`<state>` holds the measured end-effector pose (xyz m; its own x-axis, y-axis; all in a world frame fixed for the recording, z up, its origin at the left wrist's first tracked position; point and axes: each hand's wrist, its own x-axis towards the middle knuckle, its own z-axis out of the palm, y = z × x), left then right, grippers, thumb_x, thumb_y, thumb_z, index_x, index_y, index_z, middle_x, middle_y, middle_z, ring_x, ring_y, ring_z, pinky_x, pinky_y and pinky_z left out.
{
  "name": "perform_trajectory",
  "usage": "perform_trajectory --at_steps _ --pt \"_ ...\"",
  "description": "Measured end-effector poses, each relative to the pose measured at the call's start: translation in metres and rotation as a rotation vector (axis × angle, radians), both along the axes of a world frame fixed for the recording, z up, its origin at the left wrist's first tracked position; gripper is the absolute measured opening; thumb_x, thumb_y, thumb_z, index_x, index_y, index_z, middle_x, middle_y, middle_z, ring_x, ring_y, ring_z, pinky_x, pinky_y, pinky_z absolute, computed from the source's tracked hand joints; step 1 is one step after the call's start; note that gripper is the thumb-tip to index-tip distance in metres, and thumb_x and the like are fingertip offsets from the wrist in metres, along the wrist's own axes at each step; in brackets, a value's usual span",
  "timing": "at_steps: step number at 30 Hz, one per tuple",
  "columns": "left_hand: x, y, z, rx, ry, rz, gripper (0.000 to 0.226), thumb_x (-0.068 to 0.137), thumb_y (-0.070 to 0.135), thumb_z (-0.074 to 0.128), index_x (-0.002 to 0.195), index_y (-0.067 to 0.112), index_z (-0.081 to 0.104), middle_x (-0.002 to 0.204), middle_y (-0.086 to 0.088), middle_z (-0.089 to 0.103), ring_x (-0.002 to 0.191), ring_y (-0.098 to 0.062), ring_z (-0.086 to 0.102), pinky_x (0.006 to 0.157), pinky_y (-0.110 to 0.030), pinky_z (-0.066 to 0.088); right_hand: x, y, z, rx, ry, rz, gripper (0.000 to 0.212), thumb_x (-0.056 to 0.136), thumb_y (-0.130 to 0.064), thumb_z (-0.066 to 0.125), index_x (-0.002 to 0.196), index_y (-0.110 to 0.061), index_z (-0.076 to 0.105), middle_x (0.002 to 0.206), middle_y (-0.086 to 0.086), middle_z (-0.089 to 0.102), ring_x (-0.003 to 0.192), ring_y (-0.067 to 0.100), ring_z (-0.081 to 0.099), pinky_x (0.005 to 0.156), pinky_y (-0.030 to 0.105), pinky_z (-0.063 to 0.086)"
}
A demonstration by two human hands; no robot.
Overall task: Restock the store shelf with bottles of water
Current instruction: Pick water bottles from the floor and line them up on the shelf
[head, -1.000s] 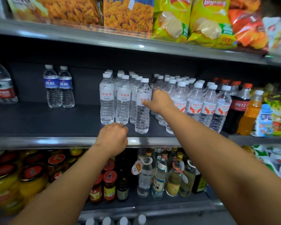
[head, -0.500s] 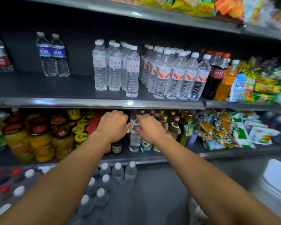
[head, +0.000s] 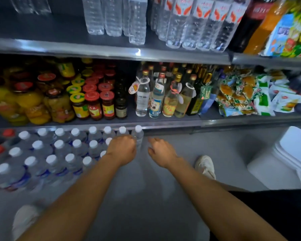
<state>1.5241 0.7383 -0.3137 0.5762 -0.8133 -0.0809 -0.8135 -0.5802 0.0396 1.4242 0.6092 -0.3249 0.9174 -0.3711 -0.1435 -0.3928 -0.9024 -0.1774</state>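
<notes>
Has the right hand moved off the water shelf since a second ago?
Yes. The right hand dropped from the water shelf to the floor bottles.

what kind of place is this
Most likely a small grocery or convenience store: metal shelves stocked with rows of water bottles, jars and snack packets, plus packs of bottled water on the floor awaiting shelving.

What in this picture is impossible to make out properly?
- Left hand, head view: its fingers curl away, so a grip on a floor bottle can't be confirmed.
- Shelf water bottles: caps and labels cut off by the top edge.
- Pack of bottles on the floor: labels blurred, left part cropped.
- White container: cut by the right edge.
</notes>
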Motion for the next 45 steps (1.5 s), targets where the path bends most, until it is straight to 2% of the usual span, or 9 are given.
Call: perform_trajectory --at_steps 4,9,14,17,20,25,32,37,45 --pt "-0.002 -0.005 -0.047 0.042 0.102 0.014 0.031 0.093 0.026 0.045 0.116 0.012 0.060 0.120 -0.013 0.060 0.106 -0.032 0.059 0.083 -0.038 0.048 0.003 -0.006 -0.041 0.072 0.030 -0.057 0.039 0.096 -0.024 0.046 0.131 -0.008 0.048 0.131 0.017 0.055 0.117 0.037 0.053 0.094 0.041 0.044" --pt "0.001 -0.011 -0.100 0.086 0.164 0.017 0.029 0.093 0.028 0.044 0.115 0.013 0.057 0.119 -0.012 0.059 0.107 -0.031 0.058 0.084 -0.040 0.048 0.026 -0.019 -0.087 0.188 0.022 -0.139 0.042 0.094 -0.027 0.051 0.131 -0.007 0.048 0.130 0.018 0.053 0.117 0.037 0.052 0.092 0.041 0.045" --pt "0.014 -0.019 -0.137 0.142 0.227 0.013 0.030 0.094 0.028 0.044 0.118 0.014 0.057 0.122 -0.011 0.056 0.110 -0.034 0.057 0.086 -0.043 0.048 0.071 -0.035 -0.114 0.341 -0.100 -0.242 0.051 0.092 -0.031 0.058 0.133 -0.004 0.042 0.133 0.019 0.050 0.120 0.036 0.049 0.090 0.040 0.043" --pt "0.022 -0.024 -0.153 0.140 0.255 0.022 0.026 0.093 0.026 0.045 0.111 0.012 0.058 0.119 -0.012 0.057 0.109 -0.035 0.057 0.086 -0.043 0.048 0.100 -0.046 -0.122 0.414 -0.195 -0.296 0.061 0.086 -0.033 0.067 0.133 -0.007 0.040 0.134 0.016 0.048 0.120 0.034 0.049 0.090 0.041 0.046" --pt "0.026 -0.027 -0.163 0.144 0.259 0.000 0.026 0.091 0.024 0.047 0.109 0.008 0.058 0.114 -0.013 0.058 0.106 -0.033 0.057 0.083 -0.039 0.047 0.124 -0.054 -0.129 0.420 -0.209 -0.290 0.068 0.082 -0.040 0.071 0.133 -0.007 0.040 0.133 0.015 0.048 0.121 0.031 0.049 0.092 0.038 0.044" --pt "0.027 -0.028 -0.175 0.158 0.231 -0.051 0.027 0.091 0.023 0.046 0.109 0.008 0.059 0.112 -0.012 0.059 0.107 -0.030 0.055 0.087 -0.038 0.045 0.143 -0.058 -0.137 0.382 -0.205 -0.274 0.066 0.078 -0.048 0.073 0.126 -0.009 0.048 0.123 0.011 0.058 0.114 0.029 0.055 0.087 0.034 0.044" --pt "0.018 -0.018 -0.157 0.181 0.171 -0.066 0.025 0.092 0.020 0.046 0.109 0.007 0.058 0.113 -0.010 0.058 0.108 -0.029 0.054 0.088 -0.036 0.042 0.129 -0.053 -0.129 0.383 -0.236 -0.280 0.051 0.078 -0.042 0.075 0.107 -0.004 0.056 0.107 0.013 0.066 0.100 0.029 0.062 0.073 0.029 0.043" --pt "0.012 -0.005 -0.120 0.132 0.101 -0.064 0.026 0.092 0.018 0.046 0.113 0.010 0.058 0.114 -0.009 0.058 0.108 -0.028 0.055 0.089 -0.036 0.043 0.094 -0.041 -0.112 0.403 -0.200 -0.371 0.045 0.078 -0.040 0.074 0.101 -0.005 0.059 0.106 0.017 0.066 0.102 0.034 0.061 0.078 0.035 0.046" --pt "0.004 0.019 -0.019 0.023 -0.074 -0.040 0.024 0.094 0.019 0.044 0.112 0.010 0.059 0.117 -0.011 0.058 0.112 -0.029 0.052 0.087 -0.036 0.041 0.045 -0.017 -0.011 0.345 -0.224 -0.356 0.033 0.072 -0.039 0.072 0.087 -0.012 0.060 0.099 0.013 0.068 0.094 0.032 0.062 0.070 0.033 0.048"
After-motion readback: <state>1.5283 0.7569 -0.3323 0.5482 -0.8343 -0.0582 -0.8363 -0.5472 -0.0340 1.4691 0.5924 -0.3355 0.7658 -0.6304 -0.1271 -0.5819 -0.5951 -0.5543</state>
